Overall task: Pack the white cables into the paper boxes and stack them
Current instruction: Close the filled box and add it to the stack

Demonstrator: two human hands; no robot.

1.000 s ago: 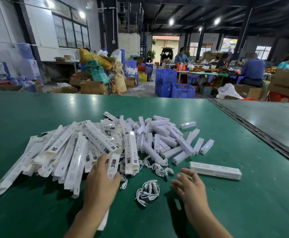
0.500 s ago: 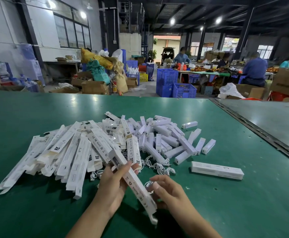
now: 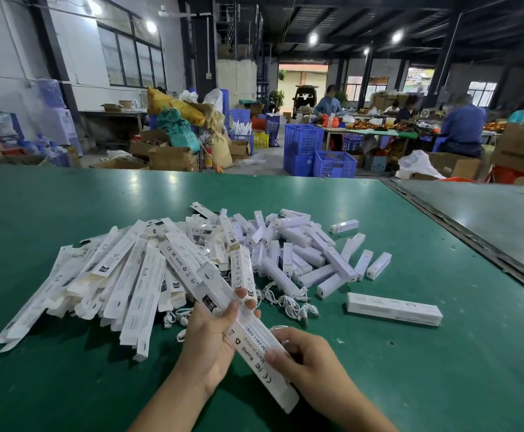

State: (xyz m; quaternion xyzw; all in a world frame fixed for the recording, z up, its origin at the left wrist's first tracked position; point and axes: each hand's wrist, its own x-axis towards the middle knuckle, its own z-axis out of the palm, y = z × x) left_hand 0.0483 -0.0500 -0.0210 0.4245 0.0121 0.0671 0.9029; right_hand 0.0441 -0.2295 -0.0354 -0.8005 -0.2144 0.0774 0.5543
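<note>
Your left hand [image 3: 211,341] and right hand [image 3: 304,360] grip one long paper box [image 3: 248,335]; one closed box [image 3: 394,308] lies alone right of the pile [image 3: 123,275], itself beyond counting.

paper box [image 3: 252,349]: white, black print and logos. Left of it, flat box pile [image 3: 123,275]: white, black text, tan insides. Beyond it, small bars [image 3: 301,254] plain white; cables [image 3: 288,302] white. Under it, table [image 3: 67,385] dark green. Far beyond, crates [image 3: 302,141] blue.
</note>
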